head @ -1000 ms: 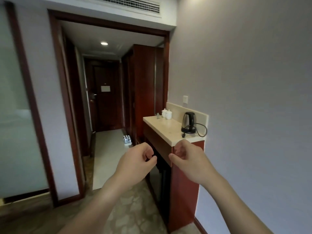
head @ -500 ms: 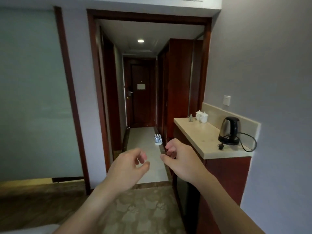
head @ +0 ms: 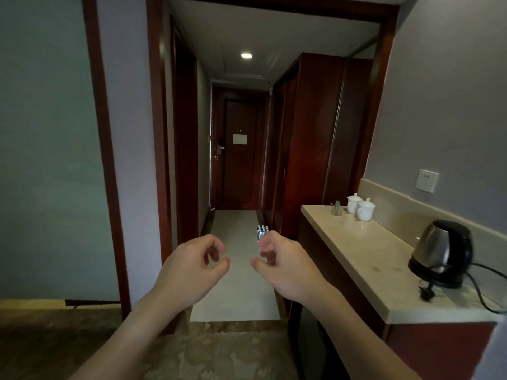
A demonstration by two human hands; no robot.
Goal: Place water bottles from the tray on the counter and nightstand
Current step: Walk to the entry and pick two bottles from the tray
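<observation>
A small pack of water bottles (head: 262, 231) stands on the pale hallway floor, far ahead by the wardrobe; its tray cannot be made out, and my right fingers cover its lower part. The beige stone counter (head: 367, 259) runs along the right wall. My left hand (head: 192, 266) and my right hand (head: 282, 263) are raised side by side at the middle of the view, fingers loosely curled and apart, with nothing in them. The nightstand is not in view.
On the counter stand a black and steel kettle (head: 441, 253) with its cord, two white lidded cups (head: 359, 207) and a small glass holder (head: 337, 208). A red wood wardrobe (head: 310, 144) lines the hallway's right side. A dark door (head: 238, 149) closes the far end.
The view has turned right and moved closer to the hallway and counter. Both hands stay raised and empty, now a little farther apart.
</observation>
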